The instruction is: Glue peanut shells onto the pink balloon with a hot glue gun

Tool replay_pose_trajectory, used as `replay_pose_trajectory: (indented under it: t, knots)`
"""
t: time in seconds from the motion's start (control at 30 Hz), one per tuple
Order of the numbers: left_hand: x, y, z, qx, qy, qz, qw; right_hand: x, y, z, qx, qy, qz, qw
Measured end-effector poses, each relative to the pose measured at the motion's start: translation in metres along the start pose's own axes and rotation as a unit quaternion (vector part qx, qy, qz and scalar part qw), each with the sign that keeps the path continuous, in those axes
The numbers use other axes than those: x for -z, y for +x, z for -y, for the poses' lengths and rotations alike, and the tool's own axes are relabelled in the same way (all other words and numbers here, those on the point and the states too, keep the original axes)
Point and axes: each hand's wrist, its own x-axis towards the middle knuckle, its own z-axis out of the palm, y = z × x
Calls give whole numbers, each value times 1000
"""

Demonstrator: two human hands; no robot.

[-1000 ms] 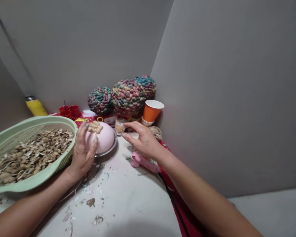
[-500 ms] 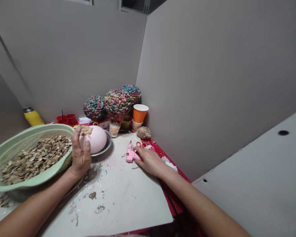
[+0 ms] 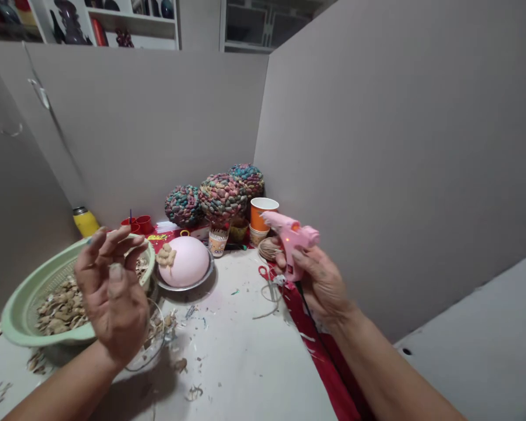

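My right hand [image 3: 326, 286] grips a pink glue gun [image 3: 293, 238] by its handle, raised above the table's right side with the nozzle to the left. A small orange light glows on the gun and a dark cord hangs from it. My left hand [image 3: 116, 295] is lifted with fingers apart and slightly curled, in front of a green basket [image 3: 14, 321] of broken shells [image 3: 63, 307], and holds nothing I can see. Beyond it, a pink balloon [image 3: 190, 262] rests in a metal bowl [image 3: 209, 272]. A cluster of peanut shells [image 3: 165, 256] sits on the balloon's left side.
Three coloured balls [image 3: 222, 197] covered in shell-like pieces stand at the back. Near them are an orange paper cup [image 3: 258, 219], patterned cups [image 3: 218, 242] and twine [image 3: 269, 249]. Red scissors [image 3: 263, 271] lie at the right edge. A clear bowl [image 3: 158, 345] stands beside my left wrist.
My right hand has lifted the glue gun off the table, up and to the right. My left hand has drawn back from the balloon toward me. The view has shifted.
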Motion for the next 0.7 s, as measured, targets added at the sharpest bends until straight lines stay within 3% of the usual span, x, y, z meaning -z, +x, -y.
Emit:
replay_pose_trajectory:
  t: [0.13, 0.27, 0.33, 0.4, 0.47, 0.53, 0.63, 0.7]
  knots:
    - [3, 6, -24, 33, -18, 11, 999, -33, 5, -13, -62, -14, 31, 997]
    - [18, 16, -38, 78, 10, 69, 995, -58, 16, -37, -41, -41, 33, 998]
    - [26, 22, -44, 86, 79, 115, 986, -65, 20, -46, -25, -51, 31, 998]
    - [34, 28, -46, 59, 197, 209, 956, -67, 21, -55, -14, -61, 26, 998]
    - [39, 33, -42, 10, 319, 338, 885, -65, 21, -66, -9, -70, 18, 997]
    - [43, 34, -32, -23, 427, 444, 788, -60, 18, -79, -9, -77, 14, 997]
    - [45, 29, -12, -8, 594, 494, 635, -54, 15, -96, -14, -80, 20, 996]
    - [43, 25, 0, 11, 669, 490, 558, -53, 12, -100, -16, -81, 31, 996]
